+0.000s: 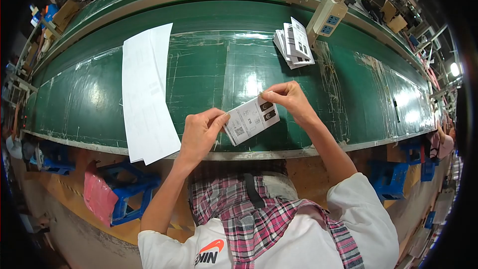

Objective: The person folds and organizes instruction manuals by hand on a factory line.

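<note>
Your bare left hand (198, 130) and bare right hand (294, 100) pinch the white, rectangular printed paper (253, 120) near opposite ends, over the flat green table (199, 79). Keep edges aligned, grip light.

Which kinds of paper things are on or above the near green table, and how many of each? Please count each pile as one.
Pile of long, flat white paper sheets: 1
Pile of small white printed paper leaflets: 1
Single white printed paper leaflet, held by left hand and right hand: 1
Total: 3
</note>
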`<state>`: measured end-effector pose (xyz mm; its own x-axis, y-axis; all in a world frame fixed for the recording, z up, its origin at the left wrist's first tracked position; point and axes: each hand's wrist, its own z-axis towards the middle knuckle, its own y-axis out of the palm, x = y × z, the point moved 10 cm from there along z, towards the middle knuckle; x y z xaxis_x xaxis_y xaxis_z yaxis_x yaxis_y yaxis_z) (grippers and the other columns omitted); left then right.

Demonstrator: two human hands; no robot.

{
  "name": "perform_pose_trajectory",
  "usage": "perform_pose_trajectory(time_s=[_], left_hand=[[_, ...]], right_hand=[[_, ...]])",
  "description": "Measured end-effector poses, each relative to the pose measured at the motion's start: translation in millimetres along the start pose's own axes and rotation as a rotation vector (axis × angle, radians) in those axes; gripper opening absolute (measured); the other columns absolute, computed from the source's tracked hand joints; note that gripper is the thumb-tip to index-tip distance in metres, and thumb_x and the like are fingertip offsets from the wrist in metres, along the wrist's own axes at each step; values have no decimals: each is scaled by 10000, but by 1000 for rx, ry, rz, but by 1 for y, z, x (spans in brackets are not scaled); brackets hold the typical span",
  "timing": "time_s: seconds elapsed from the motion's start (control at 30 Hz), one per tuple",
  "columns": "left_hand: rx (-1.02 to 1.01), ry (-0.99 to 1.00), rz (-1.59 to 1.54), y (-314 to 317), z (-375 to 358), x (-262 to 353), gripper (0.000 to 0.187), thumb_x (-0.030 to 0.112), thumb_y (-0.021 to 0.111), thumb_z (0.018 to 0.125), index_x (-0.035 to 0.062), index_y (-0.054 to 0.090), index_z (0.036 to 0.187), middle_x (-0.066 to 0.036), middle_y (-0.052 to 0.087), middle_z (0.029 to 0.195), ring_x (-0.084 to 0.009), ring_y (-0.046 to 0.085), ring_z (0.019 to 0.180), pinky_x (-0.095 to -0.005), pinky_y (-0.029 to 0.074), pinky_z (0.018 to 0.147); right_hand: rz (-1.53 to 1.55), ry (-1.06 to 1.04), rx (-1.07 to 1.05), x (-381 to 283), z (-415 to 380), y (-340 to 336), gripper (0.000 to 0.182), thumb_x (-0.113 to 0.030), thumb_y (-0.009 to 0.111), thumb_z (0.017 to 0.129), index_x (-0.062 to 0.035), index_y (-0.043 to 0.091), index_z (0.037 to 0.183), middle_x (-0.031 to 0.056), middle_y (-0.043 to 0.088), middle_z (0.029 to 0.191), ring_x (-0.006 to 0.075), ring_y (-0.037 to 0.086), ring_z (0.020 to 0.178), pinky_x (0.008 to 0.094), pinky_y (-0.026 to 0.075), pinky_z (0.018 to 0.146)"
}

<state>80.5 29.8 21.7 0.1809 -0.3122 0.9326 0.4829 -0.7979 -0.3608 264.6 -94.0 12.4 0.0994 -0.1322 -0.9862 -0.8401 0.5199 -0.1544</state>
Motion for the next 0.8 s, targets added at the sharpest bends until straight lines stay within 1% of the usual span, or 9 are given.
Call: perform_pose_trajectory(time_s=[0.13,0.23,0.3,0.33,0.4,0.5,0.6,0.7,0.8], left_hand=[[-59,-67,-3,-22,-4,-8,205,110,619,949,-72,714,934,-83,714,792,-120,668,724,-266,566,693],[-170,-80,62,-11,-3,-2,208,113,615,947,-69,714,938,-81,709,785,-125,666,719,-274,566,681],[-265,-49,87,6,4,17,207,113,612,947,-68,714,936,-76,705,778,-126,663,713,-274,561,671],[-272,-4,79,8,7,24,230,120,608,928,-87,707,928,-123,701,752,-147,653,669,-285,517,645],[-275,-17,71,10,11,26,227,122,616,925,-86,707,921,-115,695,742,-142,648,669,-280,514,643],[-291,-41,22,14,16,25,224,123,618,935,-77,715,909,-85,692,752,-129,646,690,-276,526,656],[-329,-50,-53,27,28,15,227,130,604,970,-64,720,947,-73,708,799,-133,659,726,-282,548,709],[32,71,-154,-4,61,23,226,130,600,981,-65,710,1015,-82,720,822,-138,682,782,-277,546,757],[183,289,48,-7,81,60,218,122,576,993,0,701,1122,-108,731,1004,-189,691,955,-300,524,861]], right_hand=[[-72,-105,195,-16,0,-48,244,-195,670,916,29,759,952,99,744,835,165,686,792,307,530,799],[-321,-446,65,-67,-17,0,238,-196,687,902,20,757,971,89,748,846,173,694,802,314,529,821],[-470,-452,-113,-68,-24,33,221,-197,706,886,2,759,965,85,744,816,176,696,782,314,534,799],[-482,-353,-152,-60,-21,33,214,-195,710,885,1,760,953,86,739,799,173,691,765,314,534,775],[-494,-149,-229,-42,-22,26,201,-192,717,884,0,760,930,89,729,763,168,682,732,313,535,728],[-466,-36,-214,-37,-32,8,181,-180,714,887,-7,763,910,81,709,713,150,644,667,301,513,634],[-492,-119,-153,-39,-37,-5,169,-155,695,905,3,755,904,49,696,720,105,592,631,266,471,579],[-165,-105,101,-15,-23,-65,167,-147,669,928,2,744,913,11,681,752,63,559,633,224,439,566],[18,-168,460,2,2,-137,170,-151,653,945,-8,722,1008,-4,678,794,38,558,652,203,450,588]])
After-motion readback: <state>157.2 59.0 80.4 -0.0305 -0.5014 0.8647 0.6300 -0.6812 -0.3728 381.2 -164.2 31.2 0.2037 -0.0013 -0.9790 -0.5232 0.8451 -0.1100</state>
